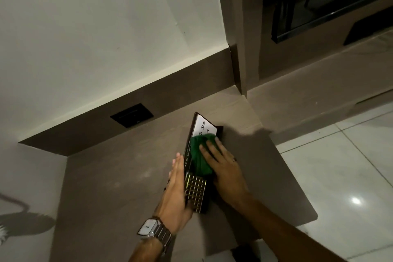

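The dark brown rectangular frame (188, 156) lay flat on the brown matte tabletop (119, 178), near its far right corner, with its long side running away from me and a little to the right. A white card with black marks (205, 126) showed at its far end, and a gold studded grid panel (195, 189) filled its near end. Between them, a crumpled green cloth (198, 156) covered the middle of the frame.

My right hand (223, 169) pressed down on that cloth with straight, slightly spread fingers, palm flat, gripping nothing; a thin ring (234, 159) sat on one finger. My left hand (176, 190) stood on its edge against the frame's left side, fingers straight and together, steadying it rather than closing round it. I could not tell where its thumb lay. A silver metal-band wristwatch (148, 227) was on that wrist.

Beyond the tabletop, a brown upstand ran along the back, with a black rectangular wall plate (132, 115) set into it. Above that rose the plain white wall (102, 27). To the right, past the table's edge, lay glossy white floor tiles (344, 168).
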The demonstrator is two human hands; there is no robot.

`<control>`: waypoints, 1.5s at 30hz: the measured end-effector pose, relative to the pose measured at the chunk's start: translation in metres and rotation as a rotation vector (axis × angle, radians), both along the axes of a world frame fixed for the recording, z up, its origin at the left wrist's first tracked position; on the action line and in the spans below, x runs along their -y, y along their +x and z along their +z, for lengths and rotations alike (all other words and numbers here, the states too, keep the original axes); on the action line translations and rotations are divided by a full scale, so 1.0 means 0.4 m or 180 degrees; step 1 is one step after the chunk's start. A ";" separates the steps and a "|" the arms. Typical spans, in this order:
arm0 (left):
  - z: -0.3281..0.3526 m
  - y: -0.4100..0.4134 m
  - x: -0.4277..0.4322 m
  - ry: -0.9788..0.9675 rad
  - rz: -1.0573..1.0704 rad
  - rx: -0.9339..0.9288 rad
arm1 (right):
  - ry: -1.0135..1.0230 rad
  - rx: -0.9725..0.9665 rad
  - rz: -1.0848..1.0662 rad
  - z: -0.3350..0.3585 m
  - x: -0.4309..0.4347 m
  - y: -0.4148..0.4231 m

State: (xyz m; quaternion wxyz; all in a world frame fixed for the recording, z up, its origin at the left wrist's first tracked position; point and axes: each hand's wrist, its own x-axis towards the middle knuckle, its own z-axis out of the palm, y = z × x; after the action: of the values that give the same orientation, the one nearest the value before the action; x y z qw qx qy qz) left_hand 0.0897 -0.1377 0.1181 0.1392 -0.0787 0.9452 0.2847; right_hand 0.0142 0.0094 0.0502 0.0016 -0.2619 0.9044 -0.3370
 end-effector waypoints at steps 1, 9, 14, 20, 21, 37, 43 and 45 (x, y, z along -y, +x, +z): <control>0.003 -0.002 0.002 0.0000 0.0017 0.0010 | 0.0088 0.0138 -0.0051 -0.002 -0.002 0.007; 0.005 -0.003 0.001 -0.0049 0.0051 -0.0028 | -0.0512 -0.0096 0.0290 0.028 0.007 0.002; 0.002 -0.005 -0.002 0.0020 0.0092 -0.0067 | -0.0024 0.0208 0.0394 -0.034 -0.026 0.064; -0.006 -0.006 0.005 -0.0070 0.0074 0.0009 | -0.0039 -0.0013 0.0178 -0.026 -0.036 -0.021; -0.007 -0.006 0.006 -0.0079 0.0073 0.0015 | 0.0065 0.0123 0.0013 -0.027 -0.044 -0.035; 0.001 -0.004 0.000 -0.0043 0.0078 0.0010 | -0.0635 0.0427 -0.0047 -0.024 0.004 0.114; 0.008 -0.005 -0.004 0.0017 0.0075 0.0015 | -0.0869 0.0248 0.0033 0.041 0.018 -0.010; 0.011 -0.005 -0.004 0.0076 0.0110 0.0043 | -0.0630 0.0043 0.0167 0.031 0.007 -0.002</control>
State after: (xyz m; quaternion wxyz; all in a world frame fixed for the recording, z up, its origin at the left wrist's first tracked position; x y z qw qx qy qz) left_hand 0.0879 -0.1360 0.1224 0.1415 -0.0953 0.9393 0.2978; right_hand 0.0134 0.0066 0.0625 -0.0094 -0.2821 0.8595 -0.4262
